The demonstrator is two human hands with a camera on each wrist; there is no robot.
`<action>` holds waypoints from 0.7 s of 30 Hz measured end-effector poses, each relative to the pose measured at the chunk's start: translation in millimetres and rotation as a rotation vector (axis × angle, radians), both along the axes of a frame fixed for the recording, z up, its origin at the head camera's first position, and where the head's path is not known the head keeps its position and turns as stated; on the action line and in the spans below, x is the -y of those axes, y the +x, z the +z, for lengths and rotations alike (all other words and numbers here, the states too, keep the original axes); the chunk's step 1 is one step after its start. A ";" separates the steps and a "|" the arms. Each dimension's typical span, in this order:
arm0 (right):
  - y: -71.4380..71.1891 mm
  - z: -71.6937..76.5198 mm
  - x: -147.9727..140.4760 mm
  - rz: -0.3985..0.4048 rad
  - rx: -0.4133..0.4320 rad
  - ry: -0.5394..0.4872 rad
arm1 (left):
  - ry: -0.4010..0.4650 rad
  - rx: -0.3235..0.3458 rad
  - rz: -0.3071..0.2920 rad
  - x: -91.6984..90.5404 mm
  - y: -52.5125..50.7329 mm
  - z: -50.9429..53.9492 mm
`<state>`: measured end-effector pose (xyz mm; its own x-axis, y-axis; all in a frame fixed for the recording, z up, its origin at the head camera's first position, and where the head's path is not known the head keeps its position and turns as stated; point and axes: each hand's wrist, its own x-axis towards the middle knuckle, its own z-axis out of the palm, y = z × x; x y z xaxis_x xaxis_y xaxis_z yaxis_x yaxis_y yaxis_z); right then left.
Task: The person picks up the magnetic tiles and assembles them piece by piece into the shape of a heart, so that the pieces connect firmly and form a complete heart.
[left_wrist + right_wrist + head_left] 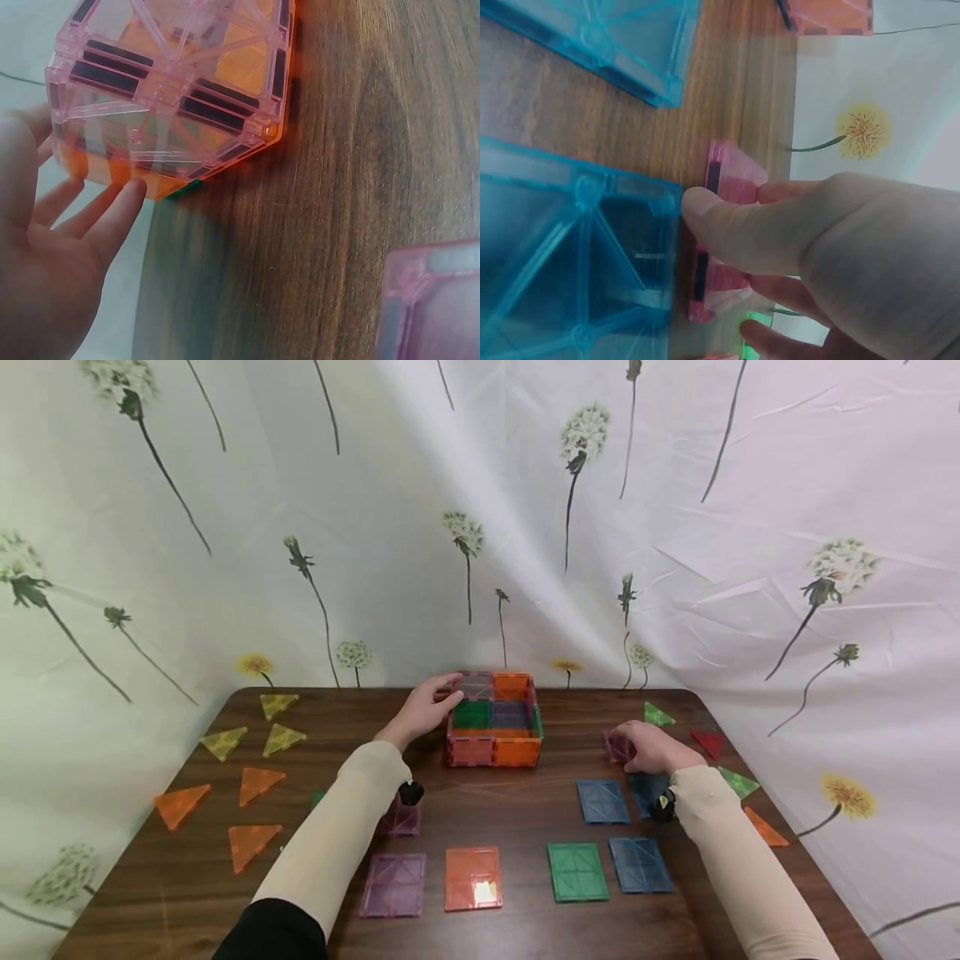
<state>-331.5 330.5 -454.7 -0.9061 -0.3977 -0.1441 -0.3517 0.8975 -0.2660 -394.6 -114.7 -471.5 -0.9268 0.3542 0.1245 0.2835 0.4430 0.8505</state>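
A box of translucent magnetic tiles stands open-topped at the back middle of the table. Beside its back left corner is my left hand, its fingertips touching the outer wall. The left wrist view shows the fingers fairly straight against an orange wall behind a pink tile wall. Off to the right, my right hand pinches a pinkish-purple magnetic tile between thumb and fingers. In the right wrist view that tile is tilted on edge, partly hidden by the thumb, close to blue square tiles.
Square tiles lie nearer me: purple, orange, green and blue. Yellow and orange triangles are spread on the left. Green and red triangles lie at right. A flower-print curtain hangs behind the table.
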 end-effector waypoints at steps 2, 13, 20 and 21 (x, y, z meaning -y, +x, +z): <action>-1.3 0.3 -0.1 -0.009 0.017 -0.009 | -0.001 -0.006 0.004 0.2 1.7 -0.3; -11.8 4.1 -3.8 0.072 0.014 -0.037 | -0.011 -0.029 0.024 -0.3 4.7 -1.8; -31.4 19.1 20.9 0.162 -0.244 -0.208 | -0.013 -0.022 0.036 -0.7 5.7 -2.0; -34.8 23.5 28.7 0.169 -0.263 -0.239 | -0.013 -0.021 0.035 -1.6 6.1 -1.7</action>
